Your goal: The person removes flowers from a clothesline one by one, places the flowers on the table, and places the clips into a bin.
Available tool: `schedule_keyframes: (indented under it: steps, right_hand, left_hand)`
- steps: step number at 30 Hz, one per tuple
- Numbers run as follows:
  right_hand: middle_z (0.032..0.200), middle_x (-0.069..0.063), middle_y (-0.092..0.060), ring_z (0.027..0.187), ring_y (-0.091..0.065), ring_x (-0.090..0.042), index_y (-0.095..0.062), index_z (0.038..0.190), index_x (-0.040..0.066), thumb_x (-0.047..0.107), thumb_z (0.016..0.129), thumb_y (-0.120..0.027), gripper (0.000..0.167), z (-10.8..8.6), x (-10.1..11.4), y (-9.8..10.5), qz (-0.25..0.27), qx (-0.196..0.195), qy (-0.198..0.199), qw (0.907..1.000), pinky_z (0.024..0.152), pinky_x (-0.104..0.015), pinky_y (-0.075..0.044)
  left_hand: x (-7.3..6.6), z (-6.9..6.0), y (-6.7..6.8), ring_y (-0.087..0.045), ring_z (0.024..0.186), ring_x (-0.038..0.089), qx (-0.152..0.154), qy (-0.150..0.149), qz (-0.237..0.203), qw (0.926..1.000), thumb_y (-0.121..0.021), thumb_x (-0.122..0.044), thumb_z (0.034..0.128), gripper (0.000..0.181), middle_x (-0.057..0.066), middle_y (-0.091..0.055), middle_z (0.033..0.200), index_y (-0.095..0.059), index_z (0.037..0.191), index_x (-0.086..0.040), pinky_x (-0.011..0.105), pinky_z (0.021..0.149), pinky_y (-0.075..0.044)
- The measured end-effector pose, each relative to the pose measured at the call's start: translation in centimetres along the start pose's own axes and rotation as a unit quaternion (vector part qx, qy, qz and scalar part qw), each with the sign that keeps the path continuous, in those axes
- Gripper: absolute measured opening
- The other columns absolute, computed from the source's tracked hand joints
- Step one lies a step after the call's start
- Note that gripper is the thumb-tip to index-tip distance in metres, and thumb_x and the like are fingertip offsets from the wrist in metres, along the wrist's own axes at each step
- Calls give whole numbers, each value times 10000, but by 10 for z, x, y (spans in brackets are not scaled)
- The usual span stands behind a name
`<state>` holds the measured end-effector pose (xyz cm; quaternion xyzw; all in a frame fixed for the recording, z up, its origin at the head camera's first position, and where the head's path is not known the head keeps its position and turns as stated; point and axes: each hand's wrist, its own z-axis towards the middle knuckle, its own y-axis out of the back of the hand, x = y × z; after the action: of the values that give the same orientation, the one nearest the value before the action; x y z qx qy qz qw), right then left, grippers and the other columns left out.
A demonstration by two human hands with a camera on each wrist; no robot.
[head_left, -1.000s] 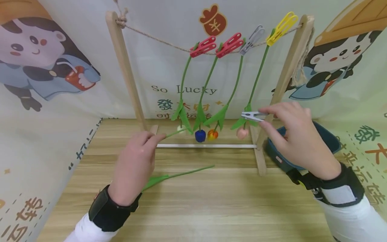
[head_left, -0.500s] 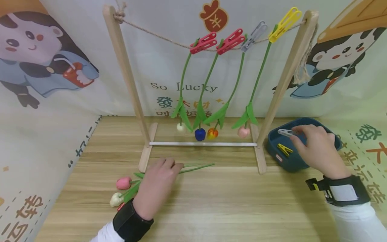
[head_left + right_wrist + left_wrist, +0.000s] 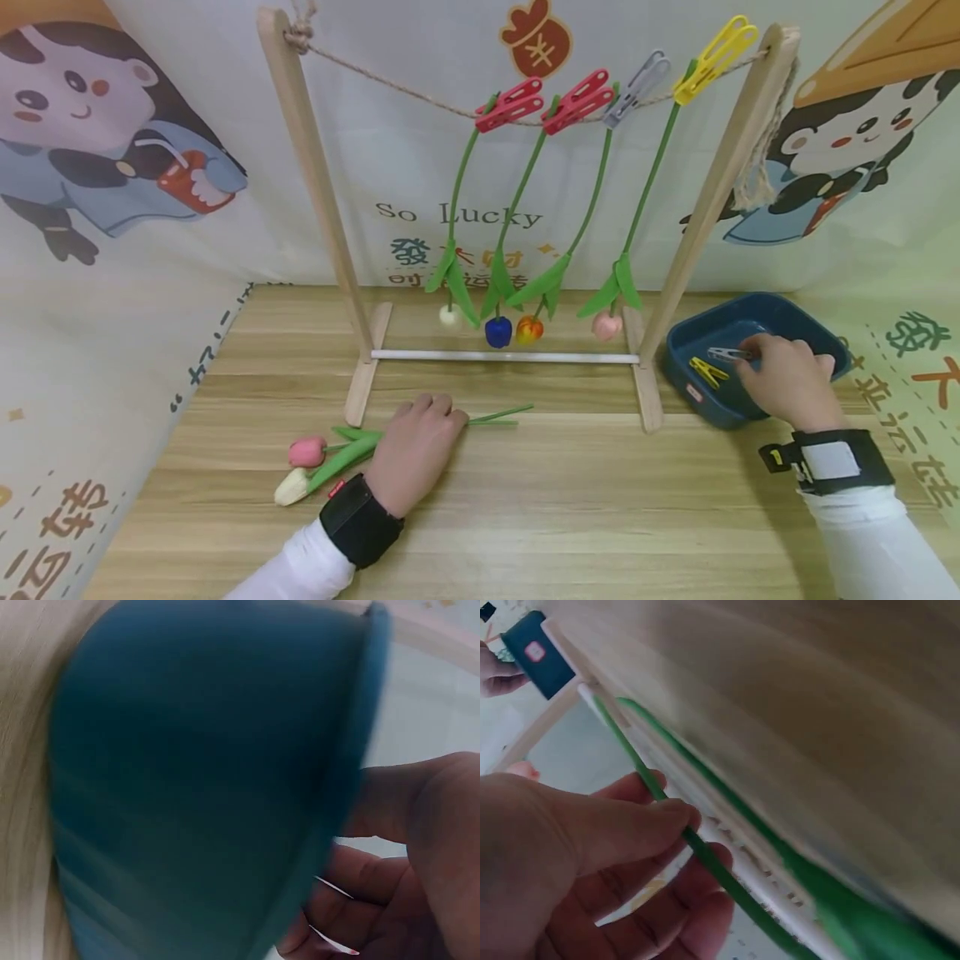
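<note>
Status: four of the six visible flowers appear complete. Beyond and above the hands, the white flower [image 3: 449, 315], blue flower [image 3: 498, 332], orange flower [image 3: 529, 329] and pale pink flower [image 3: 607, 325] hang head down from the rope [image 3: 382, 81]. From left to right, a first red clothespin [image 3: 510, 105], a second red clothespin [image 3: 577, 103], a clipped grey clothespin [image 3: 637, 89] and a clipped yellow clothespin [image 3: 716, 60] secure them.

Outstanding: two flowers, both unclipped. The pink tulip [image 3: 307, 452] and cream tulip [image 3: 292, 487] lie low at the table [image 3: 562, 517], blooms to the left of the left hand [image 3: 420, 450]. That hand clamps thumb and fingers on one green stem [image 3: 735, 887]; which tulip it belongs to cannot be told.

The right hand [image 3: 791, 383] pinches a loose grey clothespin [image 3: 727, 354] within the bin [image 3: 708, 404]; the right wrist view hides the fingertips. A loose yellow clothespin [image 3: 707, 373] lies to its left. The visible clothespins match the outstanding count.
</note>
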<state>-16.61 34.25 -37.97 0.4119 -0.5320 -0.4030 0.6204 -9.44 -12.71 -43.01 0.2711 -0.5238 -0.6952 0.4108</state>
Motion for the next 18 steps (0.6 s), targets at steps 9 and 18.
schedule_keyframes:
  steps: [9, 18]
  right_hand:
    - [1053, -277, -732, 910, -658, -474, -702, 1154, -95, 173, 1007, -651, 310, 10, -11, -9, -159, 601, -165, 9979, 735, -619, -311]
    - [1039, -254, -754, 926, -676, -478, -710, 1188, -97, 179, 1005, -673, 334, 11, -10, -14, -224, 754, -217, 9967, 752, -646, -329]
  left_hand:
    - [6, 3, -12, -665, 848, 264, 58, -5, -110, 9999, -776, 35, 899, 161, 61, -662, 878, -780, 957, -115, 420, 687, -587]
    - [9, 1, -15, -665, 848, 265, 90, -27, -119, 9999, -776, 16, 904, 162, 53, -661, 887, -787, 986, -122, 413, 669, -582]
